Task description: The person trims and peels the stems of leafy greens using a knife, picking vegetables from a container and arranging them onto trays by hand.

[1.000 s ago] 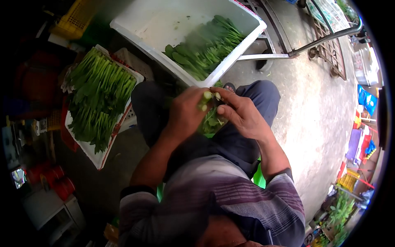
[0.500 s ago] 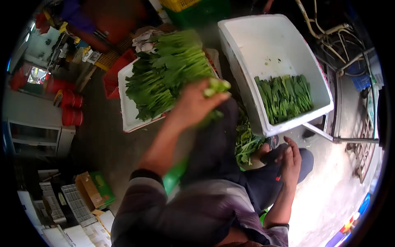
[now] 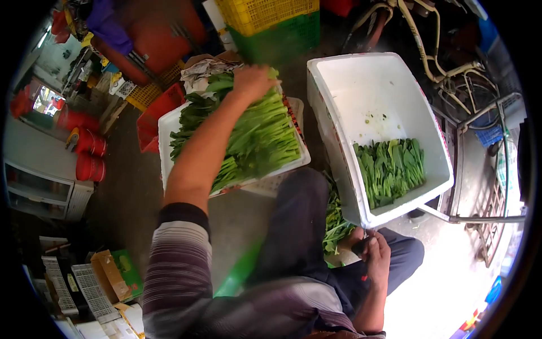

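Observation:
My left hand (image 3: 252,83) is closed at the far side of the left foam box (image 3: 164,135), over a heap of leafy greens (image 3: 254,138). Pale green stalk ends (image 3: 273,73) stick out beside its fingers; the rest of that bunch is hidden. The heaped greens lie with stalks pointing right. Near my right knee, my right hand (image 3: 377,254) is wrapped around a small dark tool (image 3: 359,247) with a red end, perhaps a knife. A deeper white foam box (image 3: 333,141) stands just beyond it, with a row of leafy greens (image 3: 389,172) at its near end.
Loose greens (image 3: 336,223) lie on the floor between my legs and the deep box. A red crate (image 3: 148,127) sits behind the left box. Yellow and green crates (image 3: 276,34) are stacked at the back. A metal-framed cart (image 3: 480,219) stands at the right.
My left hand has moved away from my knee with the bunch, to the far side of the heap. My right hand has turned and shifted slightly left and down. The view has tilted.

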A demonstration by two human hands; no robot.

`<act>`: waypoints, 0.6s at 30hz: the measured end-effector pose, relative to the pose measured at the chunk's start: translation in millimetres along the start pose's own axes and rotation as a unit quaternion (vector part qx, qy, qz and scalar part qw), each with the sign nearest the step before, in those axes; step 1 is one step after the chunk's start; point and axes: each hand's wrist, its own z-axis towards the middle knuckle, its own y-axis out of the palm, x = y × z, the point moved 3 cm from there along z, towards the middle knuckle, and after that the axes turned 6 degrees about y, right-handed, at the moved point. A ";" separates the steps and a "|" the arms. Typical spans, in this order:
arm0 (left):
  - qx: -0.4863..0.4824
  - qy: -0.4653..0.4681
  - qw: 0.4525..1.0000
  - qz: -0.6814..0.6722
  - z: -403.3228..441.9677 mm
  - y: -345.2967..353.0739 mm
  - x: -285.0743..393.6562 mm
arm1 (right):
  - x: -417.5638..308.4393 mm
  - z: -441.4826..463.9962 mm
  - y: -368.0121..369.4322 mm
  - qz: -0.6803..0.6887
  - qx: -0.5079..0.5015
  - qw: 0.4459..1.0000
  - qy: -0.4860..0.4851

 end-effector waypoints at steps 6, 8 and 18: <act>-0.087 -0.069 0.988 -0.108 2.6 65.4 0.3 | 1.7 -1.4 -3.8 0.011 0.037 0.999 0.028; -0.099 -0.060 0.988 -0.106 0.9 65.0 -5.8 | 2.2 0.0 -6.2 0.006 0.034 0.999 0.028; -0.088 -0.063 0.988 -0.114 -24.5 80.7 -3.1 | 3.0 1.7 -7.5 0.045 0.010 0.999 0.022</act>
